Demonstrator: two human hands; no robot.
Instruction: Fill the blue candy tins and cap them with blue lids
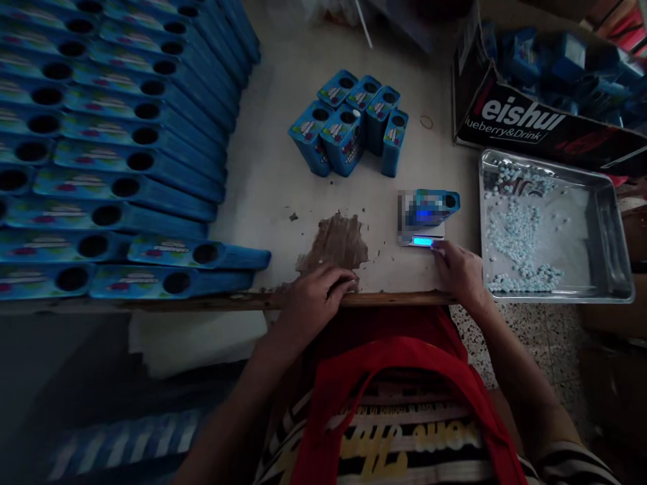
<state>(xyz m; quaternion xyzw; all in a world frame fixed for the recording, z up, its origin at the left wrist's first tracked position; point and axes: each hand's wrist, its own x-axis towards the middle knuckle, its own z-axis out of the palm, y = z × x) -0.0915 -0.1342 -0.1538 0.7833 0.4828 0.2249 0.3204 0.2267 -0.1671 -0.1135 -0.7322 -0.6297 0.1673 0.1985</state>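
My left hand point(314, 296) rests on the table's front edge with its fingers curled in; nothing shows in it. My right hand point(459, 269) lies by a small digital scale point(422, 239) with a lit blue display, fingertips touching its front. A blue tin point(429, 205) with a round hole lies on the scale. Several upright blue tins point(351, 121) stand grouped further back on the table.
Stacked rows of blue tins point(106, 148) fill the left of the table. A metal tray point(601, 229) with small pale candies sits at the right. Behind it stands a cardboard box point(526, 124) holding more tins. A worn brown patch point(336, 242) marks the tabletop.
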